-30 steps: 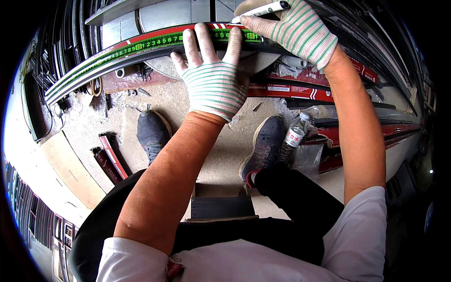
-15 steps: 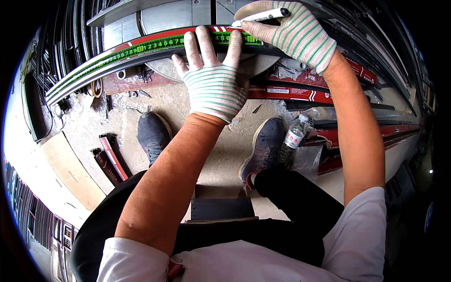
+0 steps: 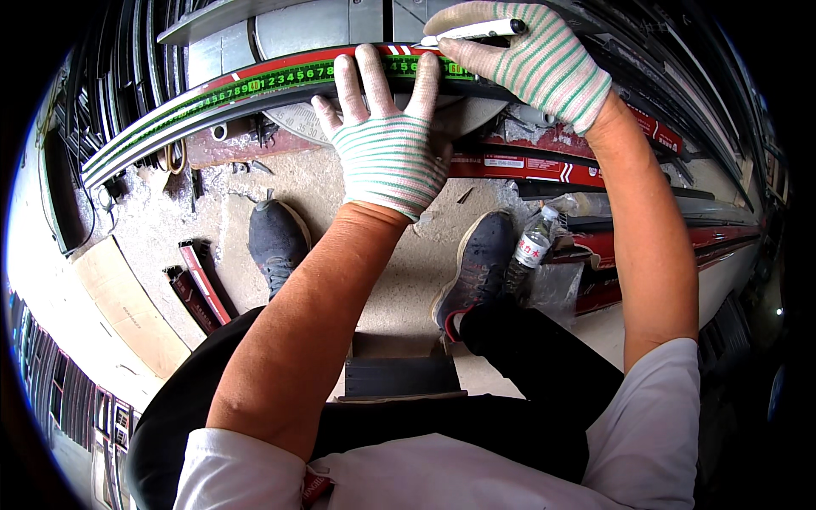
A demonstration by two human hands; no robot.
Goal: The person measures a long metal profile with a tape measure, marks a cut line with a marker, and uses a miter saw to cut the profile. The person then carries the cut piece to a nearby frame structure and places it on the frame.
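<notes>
My left hand [image 3: 387, 157], in a white glove with green stripes, lies with its fingers spread. They press on a green tape measure [image 3: 293, 78] stretched along a long profile with a red film strip [image 3: 285, 62]. In my right hand [image 3: 552, 72], gloved alike, is a white marker pen [image 3: 480, 31] with a black end. The pen slants left, and its tip is at the red strip's far edge, just beyond my left fingertips. Beneath the profile, a round plate with a degree scale [image 3: 302, 123] is partly covered by my left hand.
A grey metal machine bed [image 3: 319, 30] lies behind the profile. Dark profiles are stacked at far left and right. On the floor are a water bottle [image 3: 531, 246] by my right shoe, short red offcuts [image 3: 204, 280], a cardboard strip [image 3: 127, 302] and more red-filmed profiles [image 3: 544, 168].
My right hand and the pen's black end have shifted very slightly right and nearer. My left hand and the tape measure stay almost in place.
</notes>
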